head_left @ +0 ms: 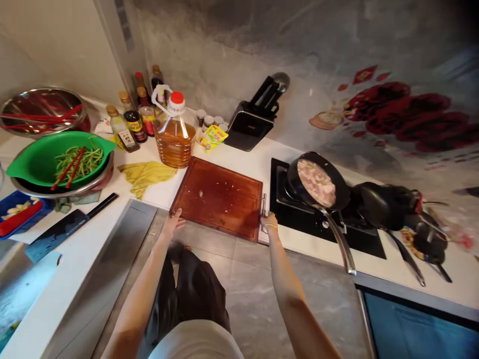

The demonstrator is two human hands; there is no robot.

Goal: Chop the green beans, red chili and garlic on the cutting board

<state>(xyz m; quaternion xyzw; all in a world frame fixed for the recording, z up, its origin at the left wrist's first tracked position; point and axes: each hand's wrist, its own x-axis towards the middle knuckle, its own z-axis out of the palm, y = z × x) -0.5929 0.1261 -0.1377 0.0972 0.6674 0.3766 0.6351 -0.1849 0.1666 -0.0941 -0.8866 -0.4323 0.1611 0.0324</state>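
left hand (174, 220) grips rectangular wooden cutting board (219, 198) corner; right hand (268, 221) grasps its metal handle (264, 205)

Reddish-brown wooden cutting board (219, 197), rectangular, lying flat at the front edge of my white bench (239, 154), pale crumbs on top, metal handle (264, 204) at its right end

- The left grip (175, 220) clasps the near left corner of the wooden cutting board (220, 197); the right grip (268, 222) holds its right edge.
- The board lies on the white tabletop (243, 154), between a yellow cloth (145, 174) and a stove (295, 217) with a frying pan (318, 182).
- An oil jug (175, 134) stands just behind the board.
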